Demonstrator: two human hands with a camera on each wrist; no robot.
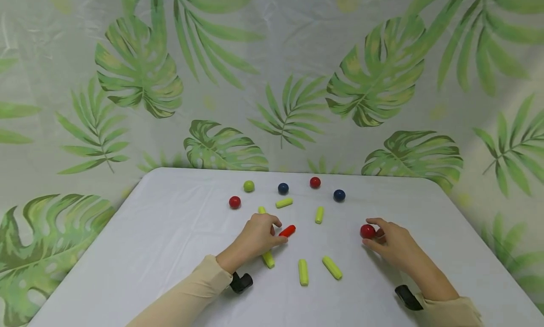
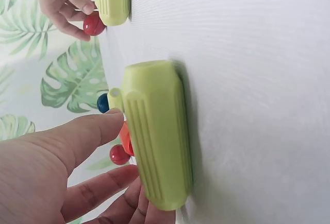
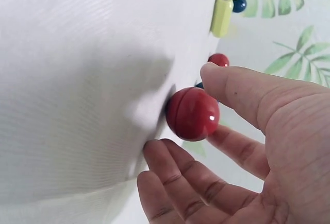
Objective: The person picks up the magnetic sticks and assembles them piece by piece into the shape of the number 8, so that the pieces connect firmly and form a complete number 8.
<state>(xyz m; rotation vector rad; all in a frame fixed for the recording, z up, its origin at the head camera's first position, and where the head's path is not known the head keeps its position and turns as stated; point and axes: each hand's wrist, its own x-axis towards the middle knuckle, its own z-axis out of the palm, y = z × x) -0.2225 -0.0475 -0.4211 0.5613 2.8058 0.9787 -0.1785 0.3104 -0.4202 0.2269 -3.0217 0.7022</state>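
Note:
A short orange-red plastic stick lies on the table between the thumb and forefinger of my left hand, which are spread apart. Below that hand is a light green ribbed plastic stick, large in the left wrist view and partly covering the orange-red one. My right hand reaches around a glossy red ball with a seam line. Its thumb and forefinger stand on either side of the ball, with a gap at the thumb; the other fingers are bent loosely near the tablecloth.
Several more light green sticks lie around the middle of the white-covered table. Toward the back are a green ball, two dark blue balls and two more red balls. A leaf-patterned curtain hangs behind.

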